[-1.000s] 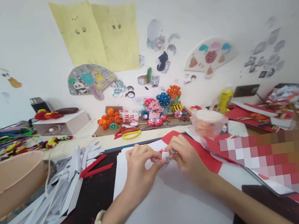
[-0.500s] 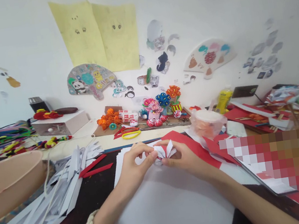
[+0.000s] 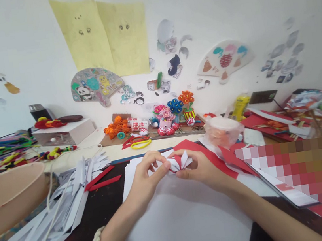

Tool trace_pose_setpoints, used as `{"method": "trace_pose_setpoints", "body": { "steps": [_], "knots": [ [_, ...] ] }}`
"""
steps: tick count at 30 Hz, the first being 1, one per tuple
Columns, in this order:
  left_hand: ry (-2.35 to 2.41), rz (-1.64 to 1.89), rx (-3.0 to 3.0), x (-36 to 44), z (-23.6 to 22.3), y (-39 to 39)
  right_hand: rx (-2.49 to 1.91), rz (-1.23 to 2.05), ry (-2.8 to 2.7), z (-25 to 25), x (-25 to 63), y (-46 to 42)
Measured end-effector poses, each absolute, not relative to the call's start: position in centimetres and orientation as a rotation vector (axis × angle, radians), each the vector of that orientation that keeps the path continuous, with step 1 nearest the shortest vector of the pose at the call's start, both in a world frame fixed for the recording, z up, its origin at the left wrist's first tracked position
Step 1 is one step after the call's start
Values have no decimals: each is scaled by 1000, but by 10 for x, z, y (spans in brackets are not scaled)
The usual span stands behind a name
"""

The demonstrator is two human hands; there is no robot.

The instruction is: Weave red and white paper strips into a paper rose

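Note:
Between my two hands is a small red-and-white folded paper piece (image 3: 179,162), with strip ends sticking up. My left hand (image 3: 152,173) pinches its left side between thumb and forefinger. On the right side, my right hand (image 3: 196,167) grips it with thumb and fingers, which partly cover it. Both hands are just above a stack of white paper sheets (image 3: 186,212). Behind the right hand lies a sheet of red paper (image 3: 215,162). Two red paper strips (image 3: 106,182) rest to the left of the stack.
White paper strips (image 3: 68,205) are heaped at left beside a beige basin (image 3: 10,197). A lidded plastic tub (image 3: 224,129), a yellow bottle (image 3: 241,106) and a tablet-like device (image 3: 284,187) are at right. Along the wall stand craft flower pots (image 3: 166,125) and yellow-handled scissors (image 3: 140,144).
The paper piece has turned slightly in my fingers, showing more red in its middle. Both hands keep their grip and have barely shifted.

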State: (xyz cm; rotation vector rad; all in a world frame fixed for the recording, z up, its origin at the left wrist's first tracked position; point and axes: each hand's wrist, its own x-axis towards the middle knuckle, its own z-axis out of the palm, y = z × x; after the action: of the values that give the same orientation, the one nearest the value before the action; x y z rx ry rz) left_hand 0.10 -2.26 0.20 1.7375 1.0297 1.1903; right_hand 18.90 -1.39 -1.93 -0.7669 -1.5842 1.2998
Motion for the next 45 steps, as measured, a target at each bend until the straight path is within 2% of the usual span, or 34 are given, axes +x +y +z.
{"method": "trace_pose_setpoints", "body": {
  "steps": [10, 23, 32, 38, 45],
  "knots": [
    [1041, 1140, 1681, 0, 0, -22, -754, 1215, -1678, -26, 190, -10],
    [1153, 1321, 1838, 8, -8, -24, -630, 1174, -1769, -20, 190, -13],
    [953, 1260, 1662, 7, -11, -22, -715, 1160, -1700, -28, 188, -12],
    [991, 1370, 1893, 7, -7, -25, -922, 1113, -1701, -21, 187, -14],
    [976, 1412, 1976, 10, -6, -28, -884, 1126, -1697, -21, 189, -11]
  ]
}}
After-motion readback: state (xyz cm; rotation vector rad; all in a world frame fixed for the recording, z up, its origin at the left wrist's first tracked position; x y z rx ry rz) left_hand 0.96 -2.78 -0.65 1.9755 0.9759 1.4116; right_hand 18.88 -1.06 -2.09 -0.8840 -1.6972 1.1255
